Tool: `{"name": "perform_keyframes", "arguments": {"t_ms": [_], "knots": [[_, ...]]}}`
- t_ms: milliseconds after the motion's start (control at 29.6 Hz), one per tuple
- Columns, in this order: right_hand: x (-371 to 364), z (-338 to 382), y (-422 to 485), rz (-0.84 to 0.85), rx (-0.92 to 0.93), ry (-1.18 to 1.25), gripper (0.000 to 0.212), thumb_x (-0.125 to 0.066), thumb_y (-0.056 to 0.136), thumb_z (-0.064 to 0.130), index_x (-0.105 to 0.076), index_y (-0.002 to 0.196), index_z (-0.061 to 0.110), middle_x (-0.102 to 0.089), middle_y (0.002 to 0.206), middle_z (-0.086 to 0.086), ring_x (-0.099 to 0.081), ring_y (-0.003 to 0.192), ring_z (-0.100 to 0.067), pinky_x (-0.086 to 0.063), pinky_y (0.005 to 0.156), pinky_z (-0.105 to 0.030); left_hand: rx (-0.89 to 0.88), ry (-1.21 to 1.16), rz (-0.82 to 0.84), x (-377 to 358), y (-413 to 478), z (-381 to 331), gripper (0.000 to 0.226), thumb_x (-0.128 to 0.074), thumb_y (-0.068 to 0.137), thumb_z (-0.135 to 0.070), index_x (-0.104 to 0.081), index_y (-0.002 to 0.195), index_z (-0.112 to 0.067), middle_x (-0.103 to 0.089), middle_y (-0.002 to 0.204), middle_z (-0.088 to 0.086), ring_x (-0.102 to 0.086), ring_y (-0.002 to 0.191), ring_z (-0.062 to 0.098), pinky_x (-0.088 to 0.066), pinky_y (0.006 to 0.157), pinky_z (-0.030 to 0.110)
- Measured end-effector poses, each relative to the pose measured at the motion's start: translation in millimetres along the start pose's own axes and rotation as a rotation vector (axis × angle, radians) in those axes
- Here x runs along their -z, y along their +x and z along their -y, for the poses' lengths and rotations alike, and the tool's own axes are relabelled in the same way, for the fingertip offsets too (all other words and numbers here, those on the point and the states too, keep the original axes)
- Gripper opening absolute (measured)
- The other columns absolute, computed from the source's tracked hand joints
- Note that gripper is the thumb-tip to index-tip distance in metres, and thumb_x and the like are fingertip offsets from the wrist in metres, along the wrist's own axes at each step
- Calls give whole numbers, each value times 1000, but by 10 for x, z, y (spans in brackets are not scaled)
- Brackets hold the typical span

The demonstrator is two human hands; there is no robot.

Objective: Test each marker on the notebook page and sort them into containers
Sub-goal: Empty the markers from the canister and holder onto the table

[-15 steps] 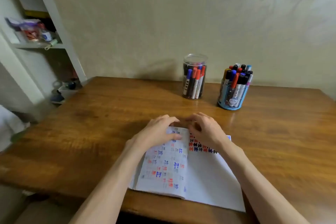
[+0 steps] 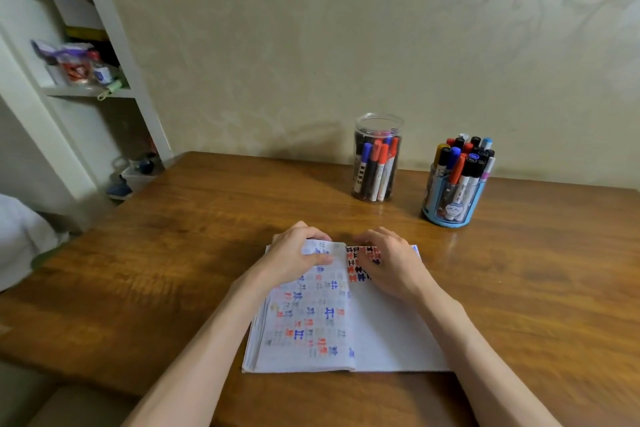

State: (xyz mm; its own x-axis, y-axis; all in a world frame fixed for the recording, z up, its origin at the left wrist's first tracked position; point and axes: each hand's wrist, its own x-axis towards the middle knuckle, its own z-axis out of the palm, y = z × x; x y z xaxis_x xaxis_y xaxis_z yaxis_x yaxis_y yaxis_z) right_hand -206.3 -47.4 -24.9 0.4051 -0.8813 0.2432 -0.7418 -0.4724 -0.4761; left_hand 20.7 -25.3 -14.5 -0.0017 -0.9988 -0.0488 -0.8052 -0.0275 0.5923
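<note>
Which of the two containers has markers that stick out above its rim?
The blue holder, on the right; in the clear jar the markers stay below the rim.

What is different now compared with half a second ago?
Little changed. The notebook now lies squarer, its near right corner drawn back. The left hand still holds the left page's top; the right hand still rests on the right page. The jar and the cup stay put.
</note>
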Motion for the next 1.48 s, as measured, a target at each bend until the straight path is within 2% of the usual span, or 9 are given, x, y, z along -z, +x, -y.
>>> {"name": "perform_keyframes", "arguments": {"t_ms": [135,337,439,540,877,1080,1215,1350,1485], "knots": [[-33,-39,64,-47,13,9,30,-66,99,31,-66,129,29,-66,123,6,-61,115,-15,-53,99,-38,-37,-19,30,-3,54,37,29,-75,90,-46,-63,117,-48,-52,117,-21,-50,122,14,-52,101,46],[70,-217,96,-493,-160,90,45,-74,96,28,-60,137,14,-62,135,-6,-62,118,-20,-54,94,-34,-64,12,45,-66,-2,141,27,-74,91,-50,-60,114,-52,-51,119,-25,-43,128,10,-45,110,47],[218,-319,133,-633,-282,132,53,-76,95,29,-55,140,14,-57,139,-8,-59,119,-24,-57,89,-45,-109,30,61,-15,6,146,30,-70,91,-55,-59,119,-52,-51,125,-26,-40,131,7,-39,114,46],[280,-401,127,-711,-384,154,58,-79,93,30,-51,141,13,-54,139,-10,-57,121,-27,-54,87,-42,-142,-29,53,-18,34,151,41,-66,92,-60,-55,130,-52,-47,139,-26,-38,137,5,-40,116,44],[383,-413,64,-776,-451,395,89,-88,84,36,-36,153,15,-45,150,-8,-42,125,-5,-39,102,-27,-227,-247,-18,0,36,11,39,-61,93,-64,-61,128,-46,-53,133,-30,-47,130,-4,-44,110,35],[448,-511,186,-729,-482,508,107,-93,75,40,-29,158,17,-38,156,-8,-43,143,-21,-43,115,-38,-261,-342,-36,16,138,-112,38,-60,92,-65,-63,124,-45,-57,135,-28,-48,131,-4,-36,115,32],[568,-771,278,-626,-473,593,116,-96,71,37,-24,161,18,-34,162,-7,-40,147,-21,-39,112,-31,-257,-345,-21,-132,228,-292,32,-61,94,-58,-62,124,-46,-57,136,-24,-49,128,-2,-39,114,32],[524,-939,341,-581,-457,615,119,-98,69,36,-24,161,22,-37,161,-4,-42,147,-20,-42,116,-37,-236,-328,-29,-220,303,-341,29,-62,93,-58,-62,121,-48,-56,133,-28,-48,123,-9,-41,112,32],[601,-997,535,-590,-428,569,111,-97,71,32,-28,157,20,-47,152,-4,-49,140,-19,-44,111,-34,-229,-319,-71,-167,442,-432,26,-63,96,-54,-63,121,-48,-57,135,-26,-50,128,2,-44,111,35]]}}
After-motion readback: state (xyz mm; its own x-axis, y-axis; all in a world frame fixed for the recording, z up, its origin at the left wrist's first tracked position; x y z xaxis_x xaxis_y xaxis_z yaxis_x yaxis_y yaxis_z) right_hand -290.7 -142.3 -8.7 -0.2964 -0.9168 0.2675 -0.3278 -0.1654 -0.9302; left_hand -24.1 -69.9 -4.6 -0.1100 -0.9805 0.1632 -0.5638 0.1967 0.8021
